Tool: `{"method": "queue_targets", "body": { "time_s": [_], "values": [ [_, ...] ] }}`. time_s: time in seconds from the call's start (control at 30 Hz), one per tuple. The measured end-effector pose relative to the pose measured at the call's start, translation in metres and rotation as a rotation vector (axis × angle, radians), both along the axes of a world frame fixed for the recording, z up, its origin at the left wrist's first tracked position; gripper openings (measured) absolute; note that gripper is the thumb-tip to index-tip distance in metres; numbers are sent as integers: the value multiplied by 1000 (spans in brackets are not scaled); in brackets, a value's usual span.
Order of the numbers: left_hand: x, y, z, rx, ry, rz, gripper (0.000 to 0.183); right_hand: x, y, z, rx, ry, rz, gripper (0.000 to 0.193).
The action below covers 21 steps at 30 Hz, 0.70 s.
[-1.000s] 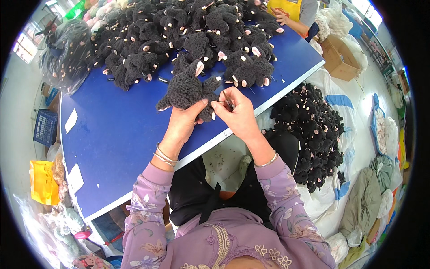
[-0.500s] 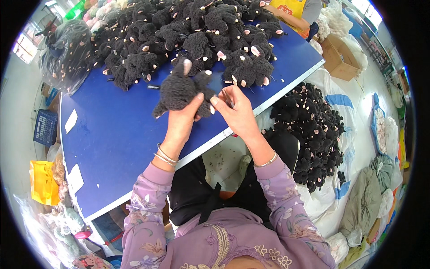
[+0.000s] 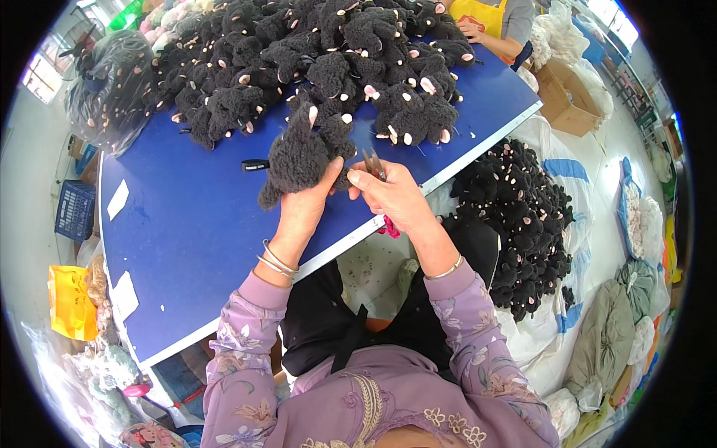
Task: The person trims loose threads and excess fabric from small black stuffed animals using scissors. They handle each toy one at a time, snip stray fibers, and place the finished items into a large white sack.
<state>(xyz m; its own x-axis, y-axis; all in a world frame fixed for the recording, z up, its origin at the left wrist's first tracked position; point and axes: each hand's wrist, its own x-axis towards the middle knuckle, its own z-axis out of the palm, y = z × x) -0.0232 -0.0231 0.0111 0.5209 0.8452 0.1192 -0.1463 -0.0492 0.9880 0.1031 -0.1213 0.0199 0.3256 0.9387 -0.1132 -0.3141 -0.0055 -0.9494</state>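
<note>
A: Big stuff first, quick. What's around the grip?

B: Blue table [image 3: 194, 224] under everything. Beyond my hands, a heap of black plush toys [image 3: 314, 60] with pink ears and paws, spread across the far side. To the right of my grip and lower, off the table edge, a second pile of black toys [image 3: 515, 216] on white sacks. A clear bag [image 3: 112, 89] of more sits far left of the heap. Another person in a yellow apron [image 3: 493, 15] works at the far edge.

A: And the thing in hand?

B: One black plush toy [image 3: 302, 153], held up just above the table, near side of the heap. My left hand [image 3: 302, 213] is wrapped around its lower body, fingers closed on the fuzz, thumb up the right flank. A black ribbon tag [image 3: 255, 165] sticks out left of that grip.

A: Right hand?

B: Right hand [image 3: 392, 198] is closed narrow on small metal scissors [image 3: 371, 163], tips pointing up, just beside the toy's right side. Can't tell if the blades touch it.

A: Handling?

B: I'd judge it light, soft, squashy; the fleece pile gives good friction, so no slip. Not fragile, but limbs flop. Take the torso, where I've got it, not an ear or paw.
</note>
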Motion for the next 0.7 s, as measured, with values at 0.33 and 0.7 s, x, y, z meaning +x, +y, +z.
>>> {"method": "queue_targets", "body": {
  "time_s": [0.33, 0.7],
  "values": [
    [0, 2, 0, -247, -54, -115, 14, -9, -4, -2, 225, -341, 22, 19],
    [1, 2, -2, -247, 18, -178, 12, -7, -5, 4, 141, -455, -3, 18]
  ]
}}
